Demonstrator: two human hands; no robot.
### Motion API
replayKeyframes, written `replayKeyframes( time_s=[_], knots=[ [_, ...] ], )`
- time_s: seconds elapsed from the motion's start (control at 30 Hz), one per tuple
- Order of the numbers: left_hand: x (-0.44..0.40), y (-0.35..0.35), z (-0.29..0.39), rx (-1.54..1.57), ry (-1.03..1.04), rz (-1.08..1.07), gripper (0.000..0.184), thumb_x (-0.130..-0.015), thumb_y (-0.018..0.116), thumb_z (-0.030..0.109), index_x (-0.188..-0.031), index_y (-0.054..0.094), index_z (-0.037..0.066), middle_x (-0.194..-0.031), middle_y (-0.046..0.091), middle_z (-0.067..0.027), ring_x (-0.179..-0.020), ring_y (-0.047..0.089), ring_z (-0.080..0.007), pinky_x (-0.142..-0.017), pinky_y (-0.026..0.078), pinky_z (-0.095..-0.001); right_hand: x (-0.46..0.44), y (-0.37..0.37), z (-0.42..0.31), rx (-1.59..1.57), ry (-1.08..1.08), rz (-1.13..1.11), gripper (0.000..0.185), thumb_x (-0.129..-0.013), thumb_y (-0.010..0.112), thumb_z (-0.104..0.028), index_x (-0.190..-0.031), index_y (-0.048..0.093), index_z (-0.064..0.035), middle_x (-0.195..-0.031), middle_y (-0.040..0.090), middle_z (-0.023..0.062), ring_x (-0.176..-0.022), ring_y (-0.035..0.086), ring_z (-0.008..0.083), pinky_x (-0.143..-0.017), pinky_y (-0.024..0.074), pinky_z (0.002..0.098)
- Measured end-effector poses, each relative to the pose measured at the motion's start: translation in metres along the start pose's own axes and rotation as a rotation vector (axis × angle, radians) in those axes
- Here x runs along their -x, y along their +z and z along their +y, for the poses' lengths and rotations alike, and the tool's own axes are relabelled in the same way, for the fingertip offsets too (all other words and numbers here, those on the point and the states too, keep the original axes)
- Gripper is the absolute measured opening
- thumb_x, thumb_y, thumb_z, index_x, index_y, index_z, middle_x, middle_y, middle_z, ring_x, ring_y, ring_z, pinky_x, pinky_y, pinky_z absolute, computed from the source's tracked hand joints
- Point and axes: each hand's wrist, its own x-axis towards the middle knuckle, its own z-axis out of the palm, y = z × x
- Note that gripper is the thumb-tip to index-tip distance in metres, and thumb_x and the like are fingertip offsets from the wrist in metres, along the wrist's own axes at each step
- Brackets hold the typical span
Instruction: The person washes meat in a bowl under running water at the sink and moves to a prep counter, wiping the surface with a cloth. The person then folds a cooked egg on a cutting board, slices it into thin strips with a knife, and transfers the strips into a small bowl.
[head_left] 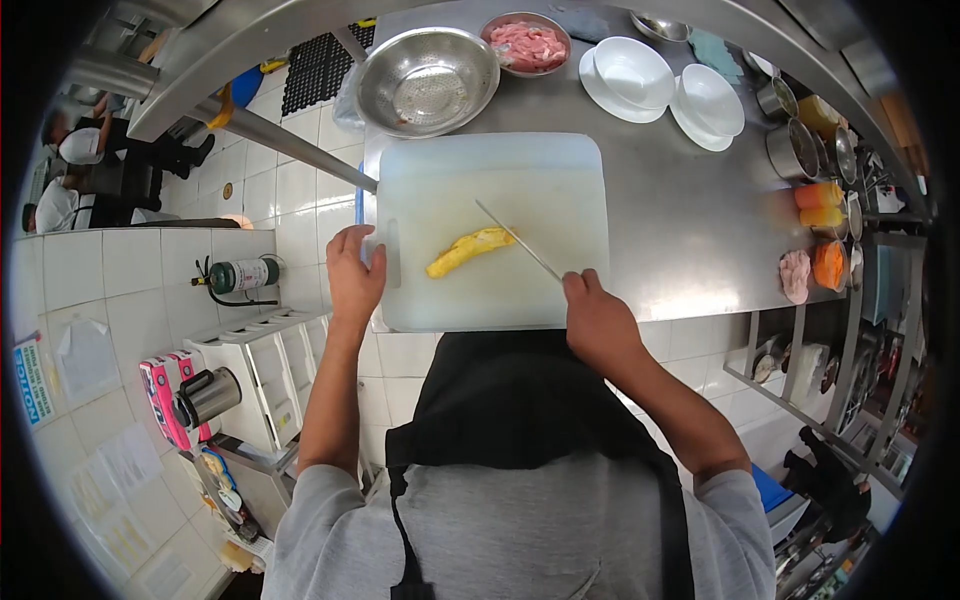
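A yellow rolled omelette [470, 251] lies slantwise on the white cutting board [500, 300]. My right hand [603, 318] is closed around the handle of a knife [530, 252], at the board's lower right corner. The thin blade points up and left, passing by the right end of the omelette; whether it touches the egg I cannot tell. At the board's left edge, beside its handle slot, is my left hand [355, 275], thumb and fingers apart, with nothing held in it.
Beyond the board stand a large steel bowl [428, 50] and a bowl of raw meat strips [528, 48]. White bowls on plates [632, 75] sit at the back right. Steel pots [793, 150] and squeeze bottles [820, 205] line the right side. A metal post [300, 155] rises at the left.
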Motion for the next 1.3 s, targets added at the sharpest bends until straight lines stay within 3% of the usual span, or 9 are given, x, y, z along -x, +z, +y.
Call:
replayKeyframes(
  time_s=[0.1,0.2,0.37,0.5,0.73,0.83,0.9,1.3],
  knots=[
    [0.003,-0.005,0.011,0.037,0.002,0.031,0.028,-0.086,0.071,0.006,-0.115,0.068,0.004,-0.120,0.067,-0.0162,-0.116,0.058,-0.0386,-0.102,0.047,-0.0482,-0.018,0.007,0.001,0.037,0.106,-0.180,0.022,-0.092,0.048,0.001,-0.114,0.046,0.0029,-0.104,0.058,0.0267,-0.081,0.067,0.0466,-0.069,0.0569,0.0532],
    [0.006,-0.001,0.032,0.118,0.105,0.030,0.026,-0.085,0.072,0.004,-0.110,0.069,0.005,-0.114,0.069,-0.0152,-0.113,0.059,-0.0385,-0.100,0.048,-0.0480,-0.018,0.009,0.005,0.068,0.043,-0.106,0.021,-0.092,0.051,0.000,-0.112,0.047,0.0033,-0.101,0.059,0.0254,-0.075,0.070,0.0419,-0.065,0.0603,0.0484],
    [-0.002,0.025,0.084,0.157,0.367,-0.077,0.020,-0.081,0.073,0.002,-0.101,0.072,0.006,-0.103,0.070,-0.0116,-0.108,0.061,-0.0364,-0.098,0.049,-0.0468,-0.019,0.008,0.006,0.061,0.023,-0.056,0.023,-0.090,0.052,0.000,-0.112,0.046,0.0027,-0.102,0.060,0.0246,-0.075,0.069,0.0422,-0.065,0.0598,0.0489],
    [-0.013,0.035,0.107,0.173,0.417,-0.151,0.018,-0.081,0.073,0.003,-0.099,0.073,0.007,-0.101,0.070,-0.0092,-0.108,0.061,-0.0336,-0.098,0.050,-0.0452,-0.010,-0.008,-0.010,-0.007,0.068,-0.054,0.025,-0.093,0.049,0.000,-0.118,0.047,0.0014,-0.106,0.059,0.0244,-0.079,0.067,0.0460,-0.068,0.0567,0.0536],
    [-0.021,0.044,0.122,0.023,0.453,-0.334,0.022,-0.079,0.070,0.002,-0.099,0.075,0.009,-0.105,0.069,-0.0069,-0.111,0.059,-0.0307,-0.092,0.050,-0.0443,-0.019,0.012,-0.006,0.013,0.077,-0.105,0.027,-0.090,0.050,0.002,-0.117,0.046,0.0011,-0.104,0.058,0.0251,-0.075,0.066,0.0467,-0.066,0.0564,0.0536],
    [-0.021,0.046,0.121,0.009,0.488,-0.321,0.024,-0.077,0.069,0.003,-0.100,0.076,0.009,-0.098,0.068,-0.0046,-0.107,0.058,-0.0286,-0.087,0.049,-0.0437,-0.014,0.000,-0.013,0.004,0.064,-0.081,0.024,-0.091,0.050,0.001,-0.115,0.046,0.0012,-0.102,0.058,0.0248,-0.073,0.067,0.0452,-0.065,0.0570,0.0517],
    [-0.022,0.046,0.119,-0.013,0.499,-0.341,0.027,-0.077,0.069,0.003,-0.102,0.077,0.008,-0.099,0.068,-0.0049,-0.107,0.058,-0.0290,-0.087,0.049,-0.0434,-0.009,0.001,-0.014,0.039,0.030,-0.058,0.018,-0.094,0.050,-0.002,-0.112,0.046,0.0013,-0.100,0.058,0.0235,-0.071,0.068,0.0418,-0.062,0.0585,0.0486],
    [-0.016,0.048,0.112,-0.058,0.515,-0.359,0.036,-0.077,0.069,0.001,-0.112,0.077,0.008,-0.105,0.067,-0.0050,-0.107,0.056,-0.0295,-0.088,0.049,-0.0432,-0.021,0.012,-0.008,0.047,0.005,-0.078,0.017,-0.093,0.052,-0.001,-0.109,0.047,0.0001,-0.098,0.059,0.0236,-0.072,0.068,0.0410,-0.062,0.0582,0.0495]
  ],
)
